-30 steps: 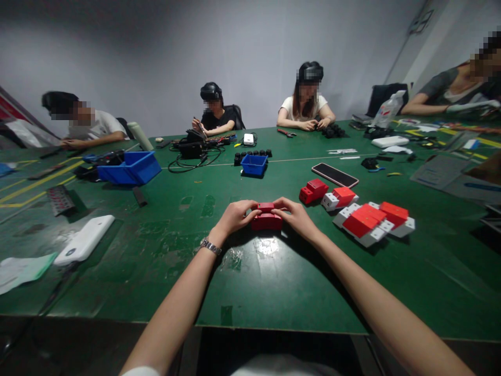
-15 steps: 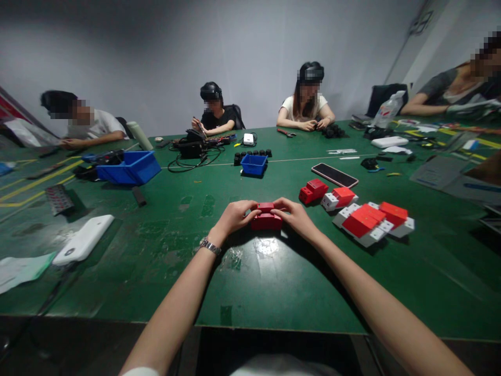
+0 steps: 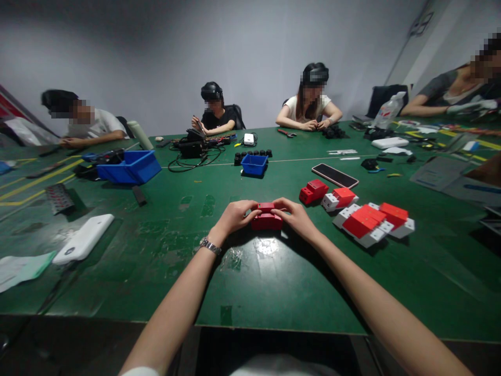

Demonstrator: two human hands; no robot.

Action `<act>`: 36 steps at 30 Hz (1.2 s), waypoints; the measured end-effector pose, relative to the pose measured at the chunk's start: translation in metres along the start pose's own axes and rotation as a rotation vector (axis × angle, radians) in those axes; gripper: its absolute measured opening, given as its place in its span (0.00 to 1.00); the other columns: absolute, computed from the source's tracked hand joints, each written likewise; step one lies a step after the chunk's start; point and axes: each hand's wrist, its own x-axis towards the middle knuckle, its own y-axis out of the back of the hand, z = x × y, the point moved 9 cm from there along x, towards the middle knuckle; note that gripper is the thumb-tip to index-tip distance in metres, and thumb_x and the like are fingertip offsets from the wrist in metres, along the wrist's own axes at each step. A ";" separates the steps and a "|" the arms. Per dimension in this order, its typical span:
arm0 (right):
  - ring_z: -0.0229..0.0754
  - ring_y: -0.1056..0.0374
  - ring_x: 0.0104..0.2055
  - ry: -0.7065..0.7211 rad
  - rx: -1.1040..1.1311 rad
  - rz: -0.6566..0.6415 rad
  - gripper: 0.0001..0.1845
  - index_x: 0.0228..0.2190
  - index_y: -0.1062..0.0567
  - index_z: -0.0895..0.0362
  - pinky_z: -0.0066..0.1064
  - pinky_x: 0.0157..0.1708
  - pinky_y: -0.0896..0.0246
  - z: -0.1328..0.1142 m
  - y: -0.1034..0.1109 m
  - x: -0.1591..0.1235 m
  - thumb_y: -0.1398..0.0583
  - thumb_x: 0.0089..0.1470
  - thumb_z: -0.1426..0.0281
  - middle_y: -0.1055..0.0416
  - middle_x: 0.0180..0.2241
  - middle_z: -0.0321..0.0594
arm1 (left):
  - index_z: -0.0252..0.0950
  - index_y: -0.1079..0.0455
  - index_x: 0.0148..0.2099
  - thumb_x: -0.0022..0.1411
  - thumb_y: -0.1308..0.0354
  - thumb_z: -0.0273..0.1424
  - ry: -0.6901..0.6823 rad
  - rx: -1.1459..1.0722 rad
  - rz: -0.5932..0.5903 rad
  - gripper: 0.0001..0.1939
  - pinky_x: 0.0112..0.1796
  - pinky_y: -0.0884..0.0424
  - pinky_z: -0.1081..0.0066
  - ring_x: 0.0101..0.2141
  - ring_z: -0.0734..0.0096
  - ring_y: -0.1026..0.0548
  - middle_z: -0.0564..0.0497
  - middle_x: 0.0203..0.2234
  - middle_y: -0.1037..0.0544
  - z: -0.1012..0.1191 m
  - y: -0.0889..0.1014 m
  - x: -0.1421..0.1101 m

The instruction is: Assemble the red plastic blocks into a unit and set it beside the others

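Note:
A red stepped module (image 3: pixel 266 223), shaped like a DIN-rail surge protector, rests on the green table in front of me. My left hand (image 3: pixel 237 214) grips its left end with thumb and fingers, a metal watch on that wrist. From the other side, my right hand (image 3: pixel 291 213) closes on its right end. The fingertips meet its raised upper part and partly cover it. To the right lie similar modules: an all-red one (image 3: pixel 313 191), a red and white one (image 3: pixel 340 198), and a larger red and white group (image 3: pixel 364 222) beside another (image 3: pixel 394 216).
A phone (image 3: pixel 335 175) lies behind the modules. Ahead stands a small blue bin (image 3: pixel 254 164) near black round parts. A larger blue bin (image 3: pixel 131 168) and a white power bank (image 3: pixel 84 239) are on the left. Several people sit around the table (image 3: pixel 274 303).
My hands and the red module stay in place. Across the table, the person in the white top has shifted slightly, head moving a little to the right.

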 end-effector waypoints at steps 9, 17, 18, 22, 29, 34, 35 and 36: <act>0.41 0.30 0.36 -0.013 -0.011 -0.003 0.11 0.31 0.27 0.57 0.33 0.39 0.37 -0.001 0.000 0.000 0.41 0.50 0.62 0.26 0.31 0.38 | 0.34 0.31 0.42 0.64 0.52 0.38 -0.006 -0.013 0.003 0.14 0.36 0.32 0.71 0.35 0.68 0.26 0.46 0.34 0.23 0.001 0.000 0.000; 0.41 0.30 0.36 -0.003 -0.016 -0.003 0.11 0.31 0.28 0.57 0.33 0.39 0.37 0.002 -0.001 -0.001 0.41 0.50 0.61 0.26 0.32 0.38 | 0.34 0.31 0.42 0.63 0.50 0.37 0.004 -0.051 0.019 0.13 0.36 0.32 0.70 0.35 0.67 0.26 0.47 0.34 0.23 0.001 0.001 0.000; 0.41 0.30 0.36 -0.004 -0.015 -0.004 0.11 0.31 0.28 0.57 0.33 0.39 0.37 0.002 -0.001 -0.001 0.41 0.50 0.62 0.26 0.32 0.38 | 0.34 0.31 0.42 0.63 0.50 0.37 0.005 -0.054 0.020 0.13 0.36 0.32 0.70 0.35 0.67 0.26 0.46 0.34 0.23 0.001 0.001 0.000; 0.41 0.30 0.36 -0.009 -0.015 -0.004 0.11 0.31 0.28 0.57 0.33 0.39 0.37 0.002 -0.001 0.000 0.41 0.50 0.62 0.26 0.32 0.38 | 0.35 0.31 0.42 0.63 0.50 0.37 0.008 -0.048 0.027 0.13 0.36 0.32 0.71 0.34 0.68 0.26 0.47 0.34 0.23 0.001 0.002 0.000; 0.41 0.30 0.36 -0.010 -0.007 -0.008 0.12 0.31 0.28 0.57 0.33 0.39 0.37 0.000 -0.001 0.000 0.41 0.50 0.62 0.26 0.31 0.38 | 0.34 0.30 0.41 0.63 0.51 0.37 0.009 -0.040 0.028 0.13 0.34 0.32 0.71 0.33 0.69 0.26 0.47 0.33 0.23 0.001 0.002 0.000; 0.42 0.30 0.36 -0.013 0.001 -0.007 0.11 0.31 0.28 0.57 0.34 0.39 0.36 0.000 -0.001 0.000 0.41 0.50 0.62 0.26 0.31 0.39 | 0.34 0.30 0.40 0.63 0.51 0.37 0.013 -0.025 0.030 0.13 0.34 0.32 0.71 0.32 0.68 0.26 0.47 0.32 0.23 0.000 0.001 -0.001; 0.42 0.30 0.36 -0.013 0.002 -0.006 0.11 0.31 0.28 0.57 0.34 0.39 0.36 0.000 -0.001 0.000 0.41 0.50 0.62 0.26 0.31 0.39 | 0.34 0.30 0.40 0.63 0.51 0.37 0.013 -0.022 0.030 0.13 0.34 0.32 0.71 0.32 0.68 0.26 0.47 0.32 0.23 0.000 0.001 -0.001; 0.42 0.30 0.36 -0.014 0.001 -0.005 0.11 0.31 0.28 0.57 0.34 0.39 0.36 0.001 -0.001 0.000 0.41 0.50 0.62 0.26 0.31 0.39 | 0.34 0.30 0.40 0.63 0.51 0.37 0.012 -0.019 0.029 0.13 0.34 0.32 0.70 0.32 0.68 0.26 0.47 0.32 0.23 0.000 0.001 -0.001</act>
